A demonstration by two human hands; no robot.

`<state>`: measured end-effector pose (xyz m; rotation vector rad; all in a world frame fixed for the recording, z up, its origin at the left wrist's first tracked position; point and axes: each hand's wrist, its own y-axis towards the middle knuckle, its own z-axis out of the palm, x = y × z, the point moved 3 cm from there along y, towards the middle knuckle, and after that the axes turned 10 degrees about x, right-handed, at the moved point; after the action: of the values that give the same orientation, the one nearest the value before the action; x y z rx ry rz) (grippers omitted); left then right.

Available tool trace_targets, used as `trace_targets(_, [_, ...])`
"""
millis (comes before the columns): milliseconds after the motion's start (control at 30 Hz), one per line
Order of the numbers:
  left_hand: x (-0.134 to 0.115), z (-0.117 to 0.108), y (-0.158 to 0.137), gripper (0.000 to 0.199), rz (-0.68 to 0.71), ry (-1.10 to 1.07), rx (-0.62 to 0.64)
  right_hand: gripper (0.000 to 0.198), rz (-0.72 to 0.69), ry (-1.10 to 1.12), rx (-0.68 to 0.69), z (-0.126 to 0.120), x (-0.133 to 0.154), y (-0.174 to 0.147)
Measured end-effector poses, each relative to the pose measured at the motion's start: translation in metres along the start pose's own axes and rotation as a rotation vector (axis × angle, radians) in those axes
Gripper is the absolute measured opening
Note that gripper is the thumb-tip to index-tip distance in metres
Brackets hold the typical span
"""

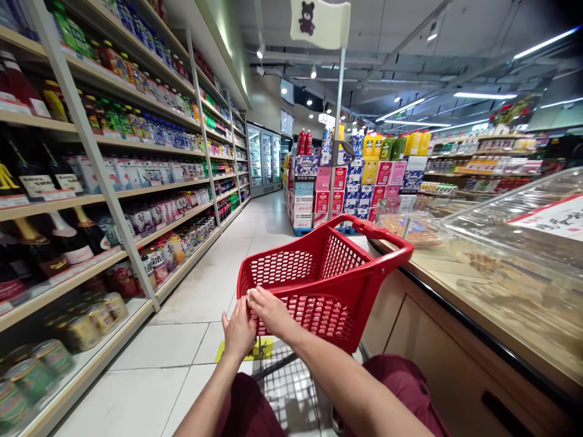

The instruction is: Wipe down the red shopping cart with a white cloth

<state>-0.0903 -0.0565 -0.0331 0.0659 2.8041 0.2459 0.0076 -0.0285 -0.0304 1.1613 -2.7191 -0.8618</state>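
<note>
A small red plastic shopping cart stands on the tiled floor in front of me, with holes patterned through its walls. My left hand is at the cart's near left corner, its fingers curled against the edge. Right beside it, my right hand bends its fingers over the same corner of the rim. A small whitish spot shows at the right fingertips, too small to name. The cart's handle is on the right side, and a pale flag with a bear rises on a pole behind the basket.
Tall shelves of bottles and cans line the left. A wooden counter with clear plastic covers runs along the right, close to the cart. Stacked drink cartons stand ahead, and glass-door fridges are farther back.
</note>
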Motion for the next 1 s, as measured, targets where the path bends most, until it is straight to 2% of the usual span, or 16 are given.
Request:
trace_targets(100, [0.002, -0.004, 0.005, 0.064, -0.007, -0.023, 0.006, 0.030, -0.044, -0.010, 0.020, -0.001, 0.002, 0.001])
trace_targets(167, [0.003, -0.006, 0.007, 0.065, 0.007, -0.023, 0.007, 0.030, -0.020, -0.010, 0.029, -0.013, -0.020, -0.015])
trace_targets(233, [0.002, -0.009, 0.008, 0.062, 0.027, -0.001, 0.013, 0.030, 0.105, -0.015, -0.007, -0.034, -0.060, -0.045])
trace_targets(300, [-0.004, -0.011, 0.010, 0.057, 0.051, 0.038, 0.012, 0.031, 0.321, -0.055, -0.104, -0.054, -0.101, -0.078])
trace_targets(367, [-0.015, -0.013, 0.012, 0.052, 0.065, 0.089, -0.006, 0.032, 0.476, -0.094, -0.172, -0.062, -0.123, -0.101])
trace_targets(433, [-0.031, -0.012, 0.013, 0.053, 0.096, 0.144, -0.014, 0.032, 0.470, -0.100, -0.168, -0.058, -0.126, -0.106])
trace_targets(533, [-0.053, -0.003, 0.013, 0.059, 0.179, 0.219, 0.023, 0.033, 0.326, -0.105, -0.078, -0.056, -0.127, -0.106])
trace_targets(600, [-0.061, 0.001, 0.013, 0.062, 0.207, 0.258, 0.036, 0.035, 0.339, -0.146, -0.049, -0.074, -0.148, -0.119])
trace_targets(700, [-0.067, 0.003, 0.011, 0.060, 0.207, 0.286, 0.021, 0.038, 0.571, -0.257, -0.127, -0.121, -0.196, -0.157])
trace_targets(767, [-0.074, 0.003, 0.010, 0.058, 0.196, 0.284, 0.021, 0.041, 0.702, -0.317, -0.197, -0.142, -0.214, -0.176])
trace_targets(833, [-0.085, 0.005, 0.009, 0.060, 0.201, 0.278, 0.035, 0.043, 0.648, -0.325, -0.187, -0.145, -0.216, -0.181])
trace_targets(933, [-0.098, 0.007, 0.007, 0.063, 0.220, 0.289, 0.062, 0.040, 0.426, -0.290, -0.087, -0.139, -0.213, -0.177])
trace_targets(1000, [-0.102, 0.007, 0.007, 0.061, 0.219, 0.305, 0.070, 0.039, 0.473, -0.294, -0.119, -0.146, -0.225, -0.182])
